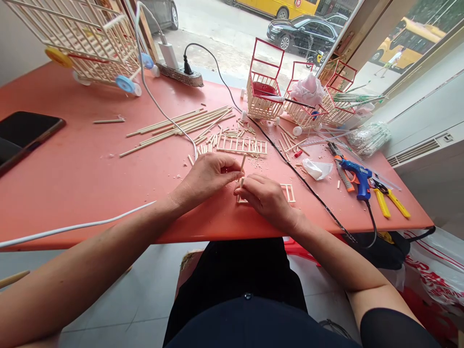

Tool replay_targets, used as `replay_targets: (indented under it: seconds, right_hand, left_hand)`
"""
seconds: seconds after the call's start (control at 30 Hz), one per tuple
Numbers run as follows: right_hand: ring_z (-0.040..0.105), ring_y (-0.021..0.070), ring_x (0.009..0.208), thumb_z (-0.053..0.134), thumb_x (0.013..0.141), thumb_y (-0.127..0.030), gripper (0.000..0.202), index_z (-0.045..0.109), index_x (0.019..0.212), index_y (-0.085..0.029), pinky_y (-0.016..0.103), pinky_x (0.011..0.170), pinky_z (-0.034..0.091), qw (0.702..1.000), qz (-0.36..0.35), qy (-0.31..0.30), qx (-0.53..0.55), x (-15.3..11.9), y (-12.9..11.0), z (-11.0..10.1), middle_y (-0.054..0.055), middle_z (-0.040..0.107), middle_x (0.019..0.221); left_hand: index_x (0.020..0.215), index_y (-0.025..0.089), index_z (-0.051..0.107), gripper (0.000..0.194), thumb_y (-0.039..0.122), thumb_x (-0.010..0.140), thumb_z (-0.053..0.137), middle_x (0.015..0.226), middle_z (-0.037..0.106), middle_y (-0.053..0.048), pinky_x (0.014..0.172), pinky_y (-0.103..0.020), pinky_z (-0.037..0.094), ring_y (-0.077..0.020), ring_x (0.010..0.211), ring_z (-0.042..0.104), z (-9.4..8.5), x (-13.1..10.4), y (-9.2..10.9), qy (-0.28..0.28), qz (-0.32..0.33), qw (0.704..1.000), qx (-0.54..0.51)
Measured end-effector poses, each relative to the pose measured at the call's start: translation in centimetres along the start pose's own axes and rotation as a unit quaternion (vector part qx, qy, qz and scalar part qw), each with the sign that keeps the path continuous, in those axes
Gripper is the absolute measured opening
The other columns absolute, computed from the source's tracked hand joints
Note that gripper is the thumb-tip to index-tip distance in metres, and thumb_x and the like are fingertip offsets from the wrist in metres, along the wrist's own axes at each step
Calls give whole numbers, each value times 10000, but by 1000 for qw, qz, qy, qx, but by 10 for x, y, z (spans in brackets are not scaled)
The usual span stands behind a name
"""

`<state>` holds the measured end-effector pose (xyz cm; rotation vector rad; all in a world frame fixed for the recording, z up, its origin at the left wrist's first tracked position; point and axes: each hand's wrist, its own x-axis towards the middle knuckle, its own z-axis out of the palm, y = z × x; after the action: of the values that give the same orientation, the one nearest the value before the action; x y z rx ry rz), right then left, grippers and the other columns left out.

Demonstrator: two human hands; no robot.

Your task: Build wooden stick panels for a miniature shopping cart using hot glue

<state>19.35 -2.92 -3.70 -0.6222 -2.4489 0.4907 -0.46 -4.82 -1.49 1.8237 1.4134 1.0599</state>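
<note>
At the front middle of the red table (119,193), my left hand (213,175) pinches a short wooden stick (243,161) that stands nearly upright between its fingertips. My right hand (266,198) is beside it, its fingers closed round another short stick (241,182). A small ladder-like wooden frame (291,193) lies partly under my right hand, so its middle is hidden. Just beyond my hands a second ladder-like frame (242,145) lies flat among short cut pieces (206,148).
Long sticks (181,126) and a phone (29,130) lie left. A large wooden cart (97,48) and a power strip (181,75) stand behind. Small baskets (264,96), a blue glue gun (358,176) and yellow-handled pliers (391,200) are right. A black cable (297,174) crosses the table.
</note>
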Motion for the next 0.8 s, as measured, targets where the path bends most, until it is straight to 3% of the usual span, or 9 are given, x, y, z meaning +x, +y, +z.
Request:
replay_targets:
  seconds: [0.8]
  right_hand:
    - [514,144,734,477,1111,-314,348,510,780,-213,265,720,410,999,-26,25,-10,-1,0,2,17,596,783]
  left_hand:
    - [732,164,757,206,317,781,627,692,723,-15,678,-274,457,-171,711,631,3,0,-2,4,-6,1000,-6]
